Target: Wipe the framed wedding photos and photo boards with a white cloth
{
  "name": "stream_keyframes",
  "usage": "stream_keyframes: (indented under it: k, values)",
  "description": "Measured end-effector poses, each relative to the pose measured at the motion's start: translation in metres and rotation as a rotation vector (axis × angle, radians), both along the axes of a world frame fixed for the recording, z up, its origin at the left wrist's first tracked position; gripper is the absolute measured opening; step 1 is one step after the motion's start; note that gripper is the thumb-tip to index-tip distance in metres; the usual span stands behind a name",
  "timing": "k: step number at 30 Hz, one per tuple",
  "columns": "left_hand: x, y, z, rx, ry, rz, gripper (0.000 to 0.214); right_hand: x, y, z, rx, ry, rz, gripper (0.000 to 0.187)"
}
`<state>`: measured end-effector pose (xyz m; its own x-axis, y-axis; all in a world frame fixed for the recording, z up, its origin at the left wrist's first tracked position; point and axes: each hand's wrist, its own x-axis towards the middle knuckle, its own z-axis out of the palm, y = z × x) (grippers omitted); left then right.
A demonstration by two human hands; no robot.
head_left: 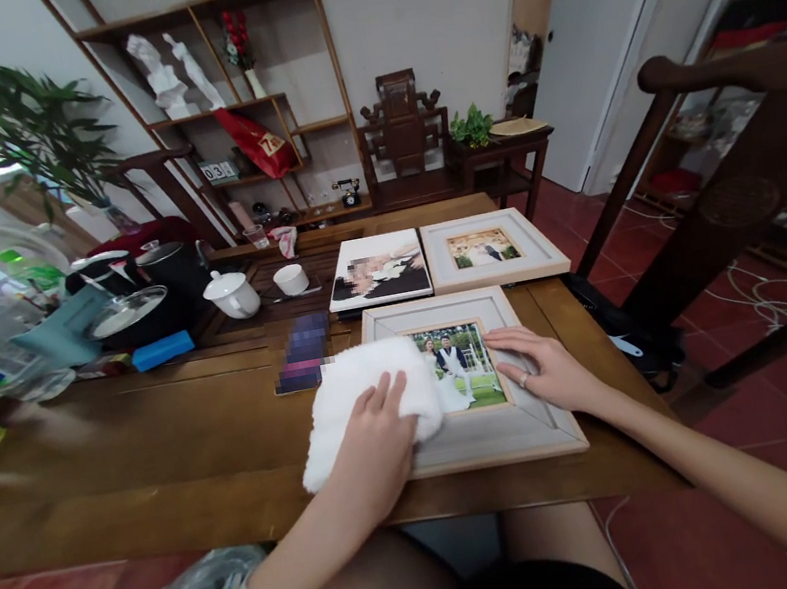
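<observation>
My left hand (380, 439) presses a folded white towel (339, 395) onto the left part of a picture frame (458, 448), with some fingers on top and the others bent into the cloth. The frame lies flat near the table's front edge, with a pale wooden rim and a wide light-grey mount. At its centre, a photo (463, 368) of two people on grass is partly covered by the towel. My right hand (547, 364) rests on the frame's right side, fingers stretched out and fingertips at the photo's edge.
Behind lie a second frame (546, 252) and a white-edged photo panel (381, 286). A dark purple item (303, 346) is left of the towel. Farther left on the wooden table (126, 463) are a white lidded cup (232, 294), a blue box (163, 350) and dark pots. A chair (738, 173) stands right.
</observation>
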<state>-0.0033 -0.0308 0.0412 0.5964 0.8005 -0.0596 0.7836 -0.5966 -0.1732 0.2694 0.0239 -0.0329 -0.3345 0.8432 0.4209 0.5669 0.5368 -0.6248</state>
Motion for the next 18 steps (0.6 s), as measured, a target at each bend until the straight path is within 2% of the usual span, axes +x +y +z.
stream_keyframes:
  k: [4, 7, 10, 15, 18]
  values:
    - [0.004, -0.025, 0.002, -0.082, -0.011, -0.042, 0.023, 0.0, 0.0, 0.0, -0.008, -0.004, -0.003, 0.033]
    - [0.002, -0.02, -0.005, -0.058, -0.056, -0.026, 0.022, 0.0, 0.001, -0.001, -0.005, 0.003, -0.004, 0.033]
    - [-0.002, 0.005, -0.01, 0.024, -0.103, -0.002, 0.022, 0.0, 0.001, -0.001, 0.009, 0.01, 0.0, 0.032]
    - [-0.007, 0.061, -0.01, 0.166, -0.118, 0.065, 0.027, 0.0, 0.001, -0.001, 0.024, 0.002, 0.021, 0.029]
    - [-0.008, 0.079, -0.01, 0.194, -0.117, 0.081, 0.029, 0.0, 0.001, 0.0, 0.029, -0.002, 0.031, 0.029]
